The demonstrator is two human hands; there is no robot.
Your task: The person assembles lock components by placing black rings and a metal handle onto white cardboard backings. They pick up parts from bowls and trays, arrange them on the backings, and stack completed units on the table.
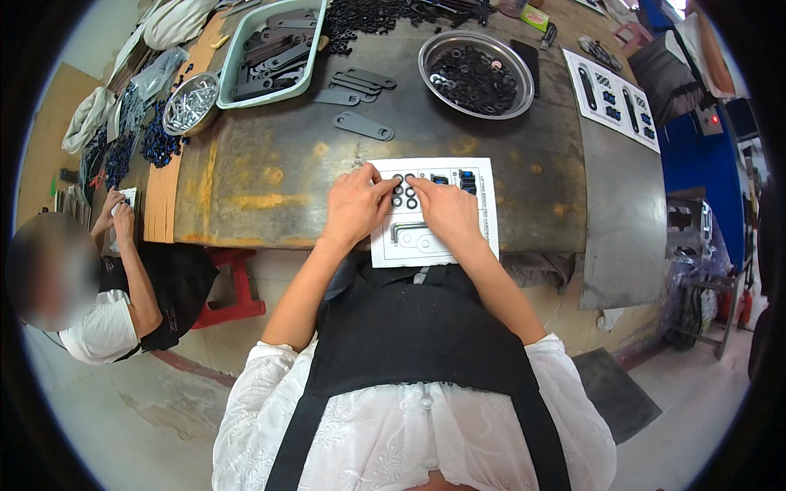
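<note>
Nearest: the black apron (417,327) sits close below the white printed card (381,255), whose near edge appears to overhang the table (278,164). Possible fault: an apron or wrist bump could tilt the card and slide the small black rings (410,203), which sit in two columns near its middle and look unfastened. A fingertip catching a neighbouring ring could also spoil the spacing, since the columns are tight.

Pose: both forearms reach in from below and converge. Left hand (352,200) is palm down at the card's left edge, thumb and forefinger angled to the top of the left column. Right hand (449,214) lies over the card's middle, forefinger pointing to the top of the right column, other fingers curled. Fingertips at or just above the rings; cannot tell whether either hand grips one. Blue-and-black pieces (467,182) show at the card's upper right.

Beyond: one loose grey plate (363,126), then a small pile of plates (360,80); metal bowl (479,115) of black rings to the right, pale green tub (270,100) of plates to the left.
</note>
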